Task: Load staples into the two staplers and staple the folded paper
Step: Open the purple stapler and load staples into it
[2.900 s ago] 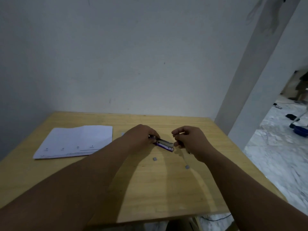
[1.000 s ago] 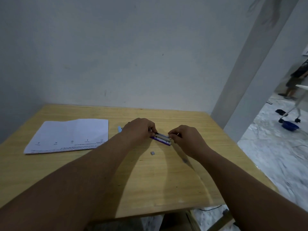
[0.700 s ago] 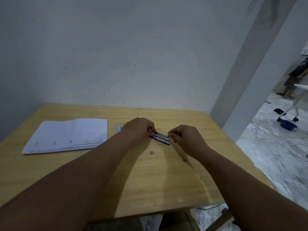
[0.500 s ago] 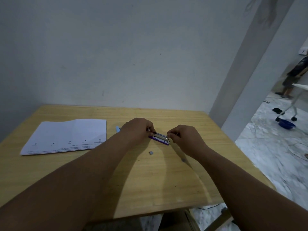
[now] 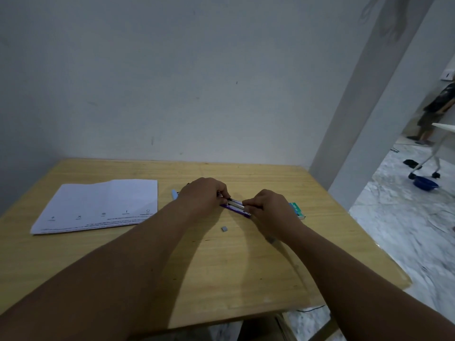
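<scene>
A small purple stapler [image 5: 235, 209] lies on the wooden table [image 5: 221, 267], its metal staple channel showing between my hands. My left hand [image 5: 204, 196] grips its far left end. My right hand [image 5: 269, 207] pinches its near right end with closed fingers; whether it also holds staples is hidden. A light blue object [image 5: 174, 193], partly hidden behind my left hand, lies beside it. The folded white paper [image 5: 98, 205] rests flat at the left. A green staple box [image 5: 297, 209] peeks out behind my right hand. A small grey staple block [image 5: 224, 229] lies in front of the stapler.
Another small grey piece [image 5: 270, 239] lies under my right forearm. The table's back edge meets a white wall, and its right edge drops to a marble floor. A person stands far right near a blue bowl [image 5: 425, 185].
My right hand has closed in from the right onto the stapler's end. The view has shifted slightly, and the green staple box now shows behind my right hand.
</scene>
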